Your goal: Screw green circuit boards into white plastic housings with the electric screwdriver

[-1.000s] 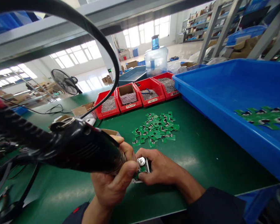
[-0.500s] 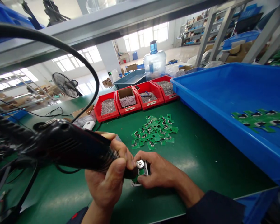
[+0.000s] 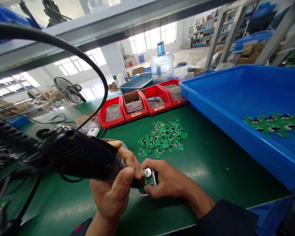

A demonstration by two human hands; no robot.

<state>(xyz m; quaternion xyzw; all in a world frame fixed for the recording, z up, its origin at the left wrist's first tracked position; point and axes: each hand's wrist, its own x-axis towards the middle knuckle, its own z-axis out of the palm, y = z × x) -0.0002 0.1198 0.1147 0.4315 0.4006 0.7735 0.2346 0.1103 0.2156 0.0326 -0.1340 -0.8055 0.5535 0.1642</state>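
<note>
My left hand is wrapped round the front end of a black electric screwdriver, which lies slanted with its nose down toward the right. The tip is hidden behind my fingers and the dark nose piece. My right hand is closed on the right side of a small pale housing, thumb in front and fingers behind. Inside the housing sit a green circuit board and a round silver metal part. The screwdriver's nose is at the housing's left side. Beyond my hands lies a pile of small green circuit boards.
Red bins of small metal parts line the back of the green bench. A large blue tray with circuit boards takes up the right. A black cable arches overhead at left. Behind stand a water jug and a fan.
The screwdriver and my left hand have shifted left and a little down since a second ago, then held nearly still. My right hand keeps its hold on the housing. The view has tilted slightly.
</note>
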